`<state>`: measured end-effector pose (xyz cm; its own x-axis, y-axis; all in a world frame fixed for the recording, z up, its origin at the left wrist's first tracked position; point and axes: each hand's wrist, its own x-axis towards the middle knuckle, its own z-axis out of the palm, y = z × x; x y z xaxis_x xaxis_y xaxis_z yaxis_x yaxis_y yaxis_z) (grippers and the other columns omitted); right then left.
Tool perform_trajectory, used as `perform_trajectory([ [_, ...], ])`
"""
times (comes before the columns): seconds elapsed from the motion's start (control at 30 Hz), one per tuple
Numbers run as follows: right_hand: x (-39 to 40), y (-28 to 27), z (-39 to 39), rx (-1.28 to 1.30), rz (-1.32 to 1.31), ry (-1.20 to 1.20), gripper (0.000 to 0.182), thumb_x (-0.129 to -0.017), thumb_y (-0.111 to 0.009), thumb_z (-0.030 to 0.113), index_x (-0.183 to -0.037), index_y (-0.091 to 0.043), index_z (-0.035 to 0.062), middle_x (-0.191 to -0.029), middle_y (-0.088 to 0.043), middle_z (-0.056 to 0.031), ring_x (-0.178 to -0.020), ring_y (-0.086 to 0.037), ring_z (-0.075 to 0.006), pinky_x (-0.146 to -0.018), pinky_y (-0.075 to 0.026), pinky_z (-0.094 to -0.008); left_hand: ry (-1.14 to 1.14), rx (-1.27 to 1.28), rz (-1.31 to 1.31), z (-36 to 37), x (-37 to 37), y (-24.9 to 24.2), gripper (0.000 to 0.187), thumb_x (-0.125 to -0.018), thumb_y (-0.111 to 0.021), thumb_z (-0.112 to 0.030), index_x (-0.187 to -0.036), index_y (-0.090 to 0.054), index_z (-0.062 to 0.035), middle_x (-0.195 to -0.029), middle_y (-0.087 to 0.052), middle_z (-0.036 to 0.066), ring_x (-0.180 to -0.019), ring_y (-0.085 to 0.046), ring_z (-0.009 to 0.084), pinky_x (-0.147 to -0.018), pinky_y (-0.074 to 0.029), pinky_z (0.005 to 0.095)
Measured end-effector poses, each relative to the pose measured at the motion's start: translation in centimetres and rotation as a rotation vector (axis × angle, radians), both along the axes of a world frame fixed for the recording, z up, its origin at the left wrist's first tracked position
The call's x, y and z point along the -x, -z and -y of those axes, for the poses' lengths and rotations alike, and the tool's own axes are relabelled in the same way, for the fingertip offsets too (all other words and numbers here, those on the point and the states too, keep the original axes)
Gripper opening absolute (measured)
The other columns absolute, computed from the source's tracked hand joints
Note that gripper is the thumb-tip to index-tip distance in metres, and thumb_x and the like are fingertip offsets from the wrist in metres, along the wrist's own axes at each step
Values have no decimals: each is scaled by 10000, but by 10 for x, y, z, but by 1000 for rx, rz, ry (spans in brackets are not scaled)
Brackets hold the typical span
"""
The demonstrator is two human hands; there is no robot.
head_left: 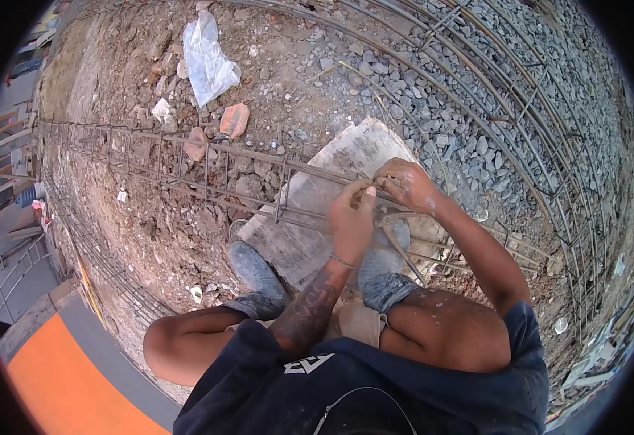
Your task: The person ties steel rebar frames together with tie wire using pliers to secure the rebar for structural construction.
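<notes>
My left hand (351,221) is closed, thumb and fingertips pinched together at the upper bar of a long rebar cage (215,170). Just beside it, my right hand (406,185) has its fingers curled in at the same bar. Whatever lies between the fingertips is too small to make out. Below my right hand, a pincer-like metal tool (398,243) with two spread handles rests against the cage. A worn, pale board (295,250) lies under this stretch of the cage, between and ahead of my boots (255,268).
Grey gravel (476,145) is heaped at the upper right, with more long rebar cages (542,109) curving past it. A clear plastic bag (207,61) and a broken reddish brick (234,120) lie on the rough soil. An orange surface (70,380) is at lower left.
</notes>
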<state>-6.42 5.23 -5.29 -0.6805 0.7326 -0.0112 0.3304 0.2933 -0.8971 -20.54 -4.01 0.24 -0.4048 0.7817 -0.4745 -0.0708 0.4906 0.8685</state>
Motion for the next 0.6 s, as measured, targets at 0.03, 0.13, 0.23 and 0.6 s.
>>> perform_trajectory([
  [0.03,-1,0,0,4,2,1,174,-829,-628,179,-866,-652,11,-870,-645,-160,-851,-617,-321,-755,-494,-381,59,-4,-95,-9,2,-4,272,-899,-621,-145,-1080,-595,56,-856,-653,83,-772,-604,148,-696,-489,286],
  [0.13,-3,-5,-6,-74,42,12,196,-811,-644,195,-850,-651,3,-813,-639,-149,-780,-630,-283,-711,-500,-359,101,-4,-268,-9,3,-19,274,-878,-634,-127,-1074,-596,61,-854,-656,95,-780,-605,139,-686,-488,277],
  [0.23,2,-11,-12,326,196,-3,221,-804,-641,205,-856,-654,-9,-758,-633,-140,-707,-628,-228,-664,-497,-337,212,92,-337,20,-3,-18,286,-871,-638,-154,-1071,-602,47,-839,-662,116,-771,-616,156,-685,-488,268],
  [0.6,-16,-15,-36,81,470,522,276,-833,-573,261,-804,-693,14,-877,-657,-240,-785,-632,-406,-715,-498,-456,627,492,-560,48,-52,0,379,-776,-700,-323,-967,-628,-3,-852,-661,230,-834,-630,414,-754,-486,470],
])
